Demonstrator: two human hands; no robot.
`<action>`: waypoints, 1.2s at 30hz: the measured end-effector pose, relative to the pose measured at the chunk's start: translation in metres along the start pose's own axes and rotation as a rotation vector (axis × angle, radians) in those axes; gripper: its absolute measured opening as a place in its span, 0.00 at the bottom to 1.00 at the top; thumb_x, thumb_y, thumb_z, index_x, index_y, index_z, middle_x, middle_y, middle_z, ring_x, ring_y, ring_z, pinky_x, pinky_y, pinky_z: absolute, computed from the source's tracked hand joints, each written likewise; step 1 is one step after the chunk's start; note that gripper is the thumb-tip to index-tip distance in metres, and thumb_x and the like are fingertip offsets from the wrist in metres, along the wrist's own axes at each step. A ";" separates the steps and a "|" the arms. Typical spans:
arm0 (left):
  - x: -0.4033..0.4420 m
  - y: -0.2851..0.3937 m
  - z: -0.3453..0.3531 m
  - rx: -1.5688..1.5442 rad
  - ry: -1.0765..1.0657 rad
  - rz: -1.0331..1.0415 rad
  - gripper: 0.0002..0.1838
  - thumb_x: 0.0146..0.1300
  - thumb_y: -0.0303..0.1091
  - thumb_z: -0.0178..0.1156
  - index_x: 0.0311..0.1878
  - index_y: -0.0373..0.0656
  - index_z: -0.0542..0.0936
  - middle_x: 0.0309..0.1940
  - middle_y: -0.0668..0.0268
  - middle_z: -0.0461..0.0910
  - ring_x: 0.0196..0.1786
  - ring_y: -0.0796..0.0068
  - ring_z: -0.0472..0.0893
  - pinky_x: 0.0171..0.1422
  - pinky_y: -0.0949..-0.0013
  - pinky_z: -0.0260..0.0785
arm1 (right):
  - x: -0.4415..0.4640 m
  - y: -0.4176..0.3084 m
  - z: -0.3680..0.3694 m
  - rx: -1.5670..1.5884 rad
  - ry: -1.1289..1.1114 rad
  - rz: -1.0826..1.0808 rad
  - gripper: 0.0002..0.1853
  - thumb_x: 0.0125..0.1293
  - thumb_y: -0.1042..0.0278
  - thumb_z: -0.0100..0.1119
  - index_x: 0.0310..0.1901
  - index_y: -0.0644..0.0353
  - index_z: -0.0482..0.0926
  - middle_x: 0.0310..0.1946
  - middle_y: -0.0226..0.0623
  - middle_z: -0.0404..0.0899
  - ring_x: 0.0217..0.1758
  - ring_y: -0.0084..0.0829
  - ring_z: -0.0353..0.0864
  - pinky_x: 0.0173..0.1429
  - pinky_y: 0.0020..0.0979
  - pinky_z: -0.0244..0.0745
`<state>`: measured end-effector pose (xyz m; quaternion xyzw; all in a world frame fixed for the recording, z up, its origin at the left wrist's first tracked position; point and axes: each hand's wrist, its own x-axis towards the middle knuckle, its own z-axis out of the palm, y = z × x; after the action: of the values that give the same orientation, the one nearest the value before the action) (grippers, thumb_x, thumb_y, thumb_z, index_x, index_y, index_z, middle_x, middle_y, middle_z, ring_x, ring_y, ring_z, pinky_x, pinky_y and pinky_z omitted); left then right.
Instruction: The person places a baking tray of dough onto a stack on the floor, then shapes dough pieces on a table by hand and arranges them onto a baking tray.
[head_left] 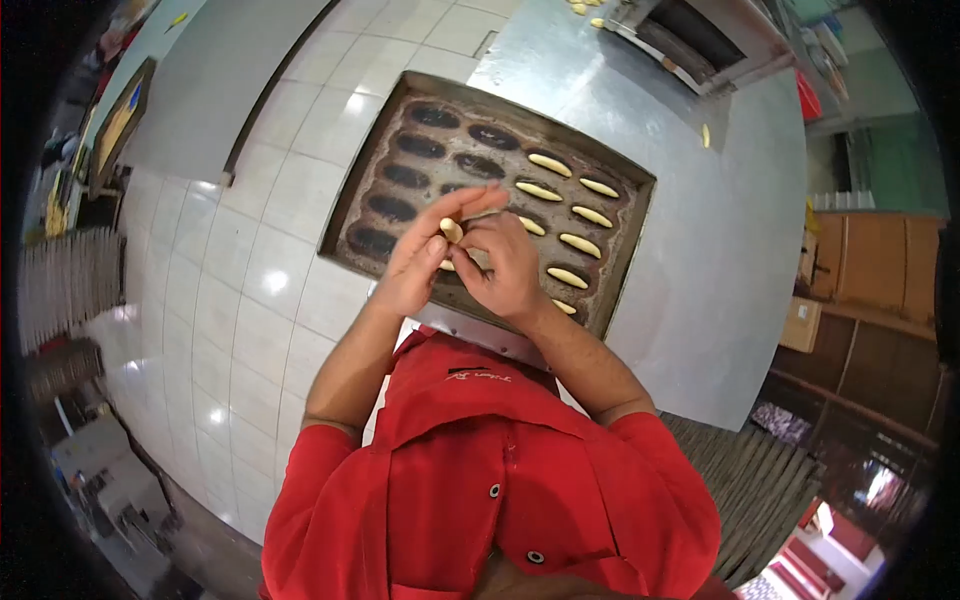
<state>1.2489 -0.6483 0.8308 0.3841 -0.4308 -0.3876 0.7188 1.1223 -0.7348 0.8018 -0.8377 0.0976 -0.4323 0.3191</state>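
Note:
Over the near side of a dark baking tray [622, 272], a small pale piece of dough [451, 231] sits between my two hands. My left hand [418, 262] has its fingers extended and curved around the dough, with the thumb close against it. The bent fingers of my right hand [505, 268] press at the dough from the other side. On the tray lie several slim dough strips [568, 278], arranged in rows on dark oval marks toward the right. Several bare dark oval marks [420, 146] show on the left. My hands cover part of the tray's near middle.
The tray rests on a metal worktable [690, 290] and overhangs its left edge above the tiled floor [260, 280]. A metal machine [690, 40] stands at the back right, with a few dough pieces [580, 8] near it. Another metal surface [215, 80] is at the upper left.

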 end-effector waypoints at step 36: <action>-0.065 -0.036 -0.036 1.231 -0.305 -0.292 0.16 0.59 0.33 0.68 0.51 0.42 0.83 0.48 0.59 0.84 0.55 0.52 0.79 0.63 0.52 0.67 | -0.101 0.309 -0.263 -0.082 0.854 0.902 0.06 0.69 0.72 0.65 0.38 0.63 0.78 0.28 0.30 0.78 0.25 0.20 0.74 0.27 0.25 0.70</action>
<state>1.2530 -0.5975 0.7662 0.7208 -0.6148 -0.2138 0.2382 0.8886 -1.0494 0.6545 -0.4786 0.5775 -0.5478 0.3706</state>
